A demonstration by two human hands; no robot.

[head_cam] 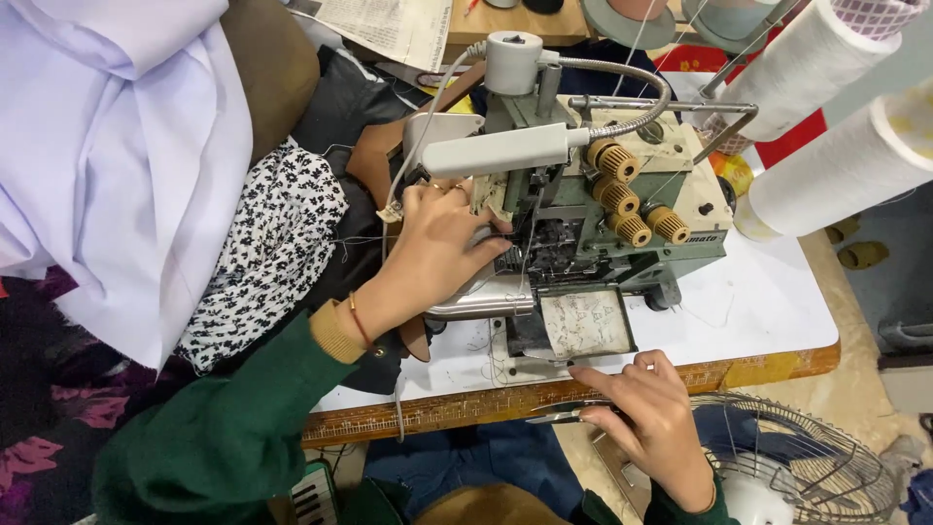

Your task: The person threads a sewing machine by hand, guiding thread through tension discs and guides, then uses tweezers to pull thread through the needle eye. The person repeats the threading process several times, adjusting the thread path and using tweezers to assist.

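Hands work at a green and cream overlock sewing machine (622, 209) that stands on a white table (768, 301) with a wooden ruler edge at the front. The left hand (442, 243) reaches from the left, with the wrist bent a little and the forearm in a dark green sleeve (224, 428) lying across the table edge. Its fingers (486, 248) are stretched forward and curved, and they press against the needle area of the machine, just under the white lamp (501, 151) on its flexible neck. Whether these fingers pinch something there I cannot tell, because the machine parts hide the tips. A thin red bracelet (360, 319) is around this wrist.

The right hand (651, 413) is lower, at the front edge of the table, with palm turned down. It is closed loosely around small metal thread snips (569, 413), whose blades point to the left. Its index finger is extended along the table edge, touching it just below the grey patterned cover plate (588, 323) of the machine.

Black fabric (355, 243) and a white cloth with black flowers (267, 248) lie in a pile to the left of the machine. Two big white thread cones (826, 170) stand at the upper right, and a metal fan cage (807, 457) is below the table at the right
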